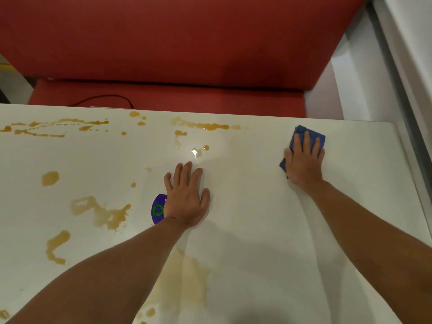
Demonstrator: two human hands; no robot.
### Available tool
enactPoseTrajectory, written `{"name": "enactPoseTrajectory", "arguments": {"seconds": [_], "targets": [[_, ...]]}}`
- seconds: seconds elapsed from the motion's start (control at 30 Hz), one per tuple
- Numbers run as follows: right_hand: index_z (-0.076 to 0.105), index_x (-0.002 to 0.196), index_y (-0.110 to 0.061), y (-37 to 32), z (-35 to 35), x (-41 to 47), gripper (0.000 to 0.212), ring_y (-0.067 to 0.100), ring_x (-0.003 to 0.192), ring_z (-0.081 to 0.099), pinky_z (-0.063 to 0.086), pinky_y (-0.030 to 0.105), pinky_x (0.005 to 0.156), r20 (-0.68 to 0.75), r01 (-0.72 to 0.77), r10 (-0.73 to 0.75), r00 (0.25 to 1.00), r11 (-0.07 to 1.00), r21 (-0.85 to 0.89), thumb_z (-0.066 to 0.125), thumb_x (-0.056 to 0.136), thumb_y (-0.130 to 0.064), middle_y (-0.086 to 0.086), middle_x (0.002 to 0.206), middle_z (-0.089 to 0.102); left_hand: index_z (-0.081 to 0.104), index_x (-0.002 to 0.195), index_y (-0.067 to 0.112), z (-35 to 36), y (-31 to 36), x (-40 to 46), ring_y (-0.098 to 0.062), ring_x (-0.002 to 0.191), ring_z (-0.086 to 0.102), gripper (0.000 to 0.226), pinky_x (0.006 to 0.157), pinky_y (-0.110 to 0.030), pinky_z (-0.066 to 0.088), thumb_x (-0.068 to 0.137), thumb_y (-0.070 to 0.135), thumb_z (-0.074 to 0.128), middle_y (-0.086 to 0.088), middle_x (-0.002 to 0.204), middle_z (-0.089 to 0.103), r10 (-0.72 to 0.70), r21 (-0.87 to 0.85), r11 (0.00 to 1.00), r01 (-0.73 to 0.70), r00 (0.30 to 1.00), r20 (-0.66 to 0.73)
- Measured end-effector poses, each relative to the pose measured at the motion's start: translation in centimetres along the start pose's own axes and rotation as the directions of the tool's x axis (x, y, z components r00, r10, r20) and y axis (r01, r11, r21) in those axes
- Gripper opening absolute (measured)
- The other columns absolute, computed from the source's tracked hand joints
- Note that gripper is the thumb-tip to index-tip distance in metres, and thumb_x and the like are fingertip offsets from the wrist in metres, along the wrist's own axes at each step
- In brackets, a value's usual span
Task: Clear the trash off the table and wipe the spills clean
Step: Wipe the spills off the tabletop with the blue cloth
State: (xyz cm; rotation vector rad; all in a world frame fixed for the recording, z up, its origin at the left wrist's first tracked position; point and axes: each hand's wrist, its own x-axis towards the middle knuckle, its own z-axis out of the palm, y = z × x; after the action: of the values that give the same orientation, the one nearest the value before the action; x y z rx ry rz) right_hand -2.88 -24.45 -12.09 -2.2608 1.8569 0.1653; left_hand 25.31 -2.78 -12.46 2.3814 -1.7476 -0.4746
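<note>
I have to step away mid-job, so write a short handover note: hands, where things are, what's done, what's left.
Right hand presses flat on the blue cloth at the table's far right.
Left hand lies flat on the table near the middle, partly covering a purple sticker.
Done: the right side of the table shows no spills; no trash in view.
Left: brown spills over the left half, along the far edge and a faint patch at the near edge.

Red bench seat (163,43) w/ white wall (350,73) behind.
</note>
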Motion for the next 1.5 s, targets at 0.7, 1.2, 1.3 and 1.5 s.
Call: {"name": "enactPoseTrajectory", "arguments": {"seconds": [0.7, 1.2, 1.3, 1.5], "targets": [[0.028, 0.158, -0.012, 1.5, -0.2, -2.1, 0.074, 0.048, 0.15, 0.013, 0.022, 0.066, 0.115, 0.078, 0.161, -0.16, 0.984, 0.987, -0.001, 0.015, 0.102, -0.058, 0.016, 0.167, 0.017, 0.034, 0.147, 0.022, -0.1, 0.3, 0.0, -0.032, 0.152, 0.009, 0.057, 0.123, -0.056, 0.006, 0.096, 0.046, 0.039, -0.008, 0.163, 0.021, -0.011, -0.003, 1.0, 0.011, 1.0, -0.017], [0.036, 0.156, -0.025, -1.8, 2.2, -8.2, 0.062, 0.021, 0.157, 0.001, 0.01, 0.05, 0.123, 0.106, 0.625, -0.63, 0.769, 0.776, 0.085, 0.026, 0.105, -0.059, -0.006, 0.168, 0.014, 0.037, 0.148, 0.021, -0.1, 0.1, 0.0, -0.032, 0.153, 0.011, 0.058, 0.123, -0.057, 0.007, 0.096, 0.047, 0.04, -0.008, 0.164, 0.023, -0.012, -0.012, 1.0, 0.012, 1.0, -0.02], [0.038, 0.155, -0.02, 2.2, 0.8, -5.2, 0.069, 0.029, 0.156, 0.008, 0.02, 0.054, 0.119, 0.107, 0.507, -0.509, 0.854, 0.86, 0.055, 0.018, 0.104, -0.062, -0.002, 0.167, 0.018, 0.037, 0.147, 0.021, 0.0, 0.1, -0.1, -0.033, 0.153, 0.012, 0.058, 0.122, -0.056, 0.008, 0.095, 0.047, 0.039, -0.008, 0.163, 0.023, -0.004, -0.011, 1.0, 0.003, 1.0, -0.026], [0.03, 0.156, -0.015, -3.7, -1.1, 2.5, 0.062, 0.047, 0.151, 0.012, 0.021, 0.065, 0.115, 0.075, 0.27, -0.267, 0.961, 0.962, -0.037, 0.013, 0.107, -0.049, 0.014, 0.167, 0.017, 0.036, 0.147, 0.021, 0.0, 0.1, 0.0, -0.033, 0.152, 0.012, 0.059, 0.122, -0.056, 0.008, 0.094, 0.048, 0.038, -0.009, 0.163, 0.022, -0.004, -0.007, 1.0, 0.004, 1.0, -0.019]]}}
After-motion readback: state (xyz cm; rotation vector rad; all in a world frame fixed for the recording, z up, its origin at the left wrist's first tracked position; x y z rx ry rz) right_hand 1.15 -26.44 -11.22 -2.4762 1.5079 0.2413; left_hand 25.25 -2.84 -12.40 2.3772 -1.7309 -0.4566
